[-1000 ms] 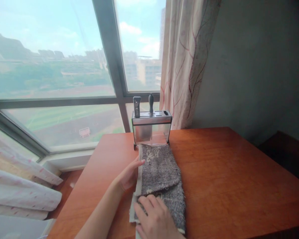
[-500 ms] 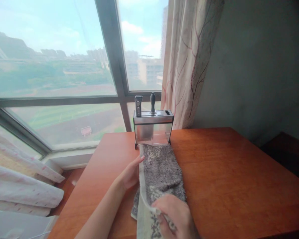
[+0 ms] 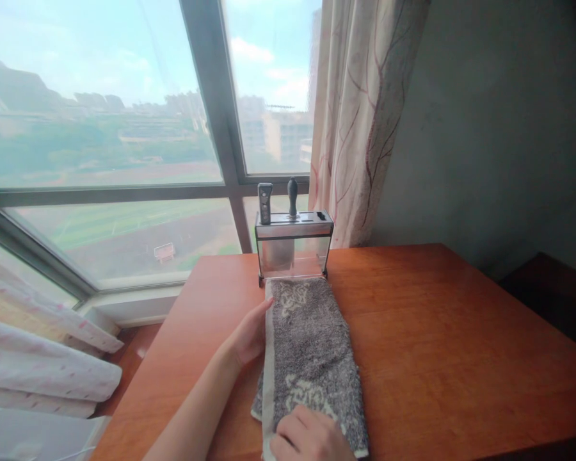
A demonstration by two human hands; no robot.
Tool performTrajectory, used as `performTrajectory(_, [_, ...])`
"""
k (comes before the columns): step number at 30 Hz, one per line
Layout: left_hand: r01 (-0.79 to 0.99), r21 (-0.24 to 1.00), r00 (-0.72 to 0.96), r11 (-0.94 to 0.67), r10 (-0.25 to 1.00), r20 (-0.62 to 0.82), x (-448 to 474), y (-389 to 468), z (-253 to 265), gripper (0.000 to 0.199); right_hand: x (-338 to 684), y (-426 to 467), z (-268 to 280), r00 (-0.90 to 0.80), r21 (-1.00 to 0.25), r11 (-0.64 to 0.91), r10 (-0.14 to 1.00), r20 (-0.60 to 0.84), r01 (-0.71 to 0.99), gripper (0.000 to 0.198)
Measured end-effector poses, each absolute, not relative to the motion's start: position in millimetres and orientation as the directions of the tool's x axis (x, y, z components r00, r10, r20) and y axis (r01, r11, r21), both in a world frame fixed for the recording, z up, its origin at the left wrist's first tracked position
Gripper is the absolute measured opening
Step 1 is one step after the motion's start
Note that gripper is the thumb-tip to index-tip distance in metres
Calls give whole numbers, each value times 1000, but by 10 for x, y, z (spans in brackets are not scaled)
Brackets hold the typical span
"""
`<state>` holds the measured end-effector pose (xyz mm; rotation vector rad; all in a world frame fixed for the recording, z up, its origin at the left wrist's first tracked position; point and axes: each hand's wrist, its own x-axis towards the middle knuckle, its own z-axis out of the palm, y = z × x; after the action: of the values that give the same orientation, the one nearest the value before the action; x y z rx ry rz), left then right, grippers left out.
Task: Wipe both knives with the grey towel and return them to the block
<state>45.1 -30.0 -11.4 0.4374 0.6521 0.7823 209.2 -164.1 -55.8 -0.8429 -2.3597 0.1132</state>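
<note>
On the towel [image 3: 312, 339], right hand [image 3: 312, 438], fingers [image 3: 288, 425] curled.

right hand [image 3: 310, 435]: wrist cut off | towel [image 3: 312, 339]: near end partly covered by that hand | left hand [image 3: 250, 333]: most fingers hidden | table [image 3: 436, 339]: near-left corner cut off

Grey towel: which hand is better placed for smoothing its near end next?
The right hand, probably: it is over the near end of the towel, while the left hand is farther away, at the towel's left edge.
</note>
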Motion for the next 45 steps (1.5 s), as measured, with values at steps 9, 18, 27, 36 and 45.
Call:
performTrajectory(9, [-486, 685, 493, 543, 817, -299, 517, -379, -40, 59, 3064, -1358, -272, 355, -954, -143, 905, -233, -263, 34])
performTrajectory(18, [-330, 875, 142, 355, 935, -326, 461, -509, -125, 89, 4140, -1583, -740, 539, -853, -206, 697, -472, -480, 12])
performTrajectory(27, [-325, 886, 42, 332, 941, -337, 439, -477, -155, 94, 3991, -1594, -474, 417, -859, -259, 788, -452, -441, 52])
performTrajectory(36, [-297, 890, 124, 345, 938, -322, 481, -1034, -310, 113, 4195, -1728, -650, 396, -928, -372, 855, -334, 20, 68])
performTrajectory(45, [-7, 959, 70, 284, 956, -283, 186, -1077, -219, 53, 4306, -1852, -516, 203, -916, -386, 911, -359, 113, 44])
